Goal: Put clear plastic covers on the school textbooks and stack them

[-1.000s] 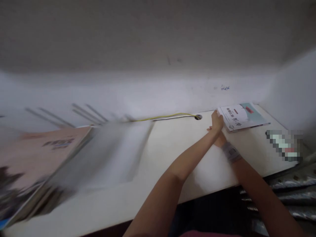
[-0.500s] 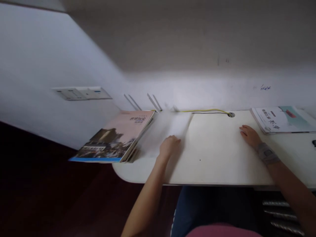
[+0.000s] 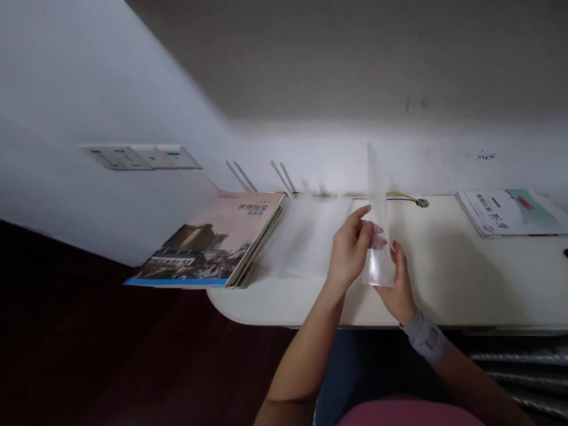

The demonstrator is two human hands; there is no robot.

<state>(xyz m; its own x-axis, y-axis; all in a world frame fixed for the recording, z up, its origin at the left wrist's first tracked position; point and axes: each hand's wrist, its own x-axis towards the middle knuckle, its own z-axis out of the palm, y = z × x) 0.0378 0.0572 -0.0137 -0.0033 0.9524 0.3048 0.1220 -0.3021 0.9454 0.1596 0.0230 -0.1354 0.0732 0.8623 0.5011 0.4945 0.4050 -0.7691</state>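
My left hand (image 3: 350,251) and my right hand (image 3: 398,284) are raised above the white desk (image 3: 461,296), close together. Between them stands a narrow, upright strip of clear plastic film (image 3: 377,225), pinched by the fingers of both hands. A wider translucent plastic sheet (image 3: 306,236) lies flat on the desk, left of my hands, and is blurred. Further left sits a stack of textbooks (image 3: 213,239). A grey brace (image 3: 423,336) wraps my right wrist.
A booklet (image 3: 510,213) lies at the desk's right end. A yellow cable (image 3: 368,194) runs along the back edge to a grommet hole (image 3: 422,203). A wall socket panel (image 3: 142,157) is at left. Ribbed metal shapes (image 3: 519,373) sit below the desk at right.
My hands have risen from the desk top and come together, now holding the clear film upright. The view has shifted slightly, with the desk items sitting a little higher and further right.
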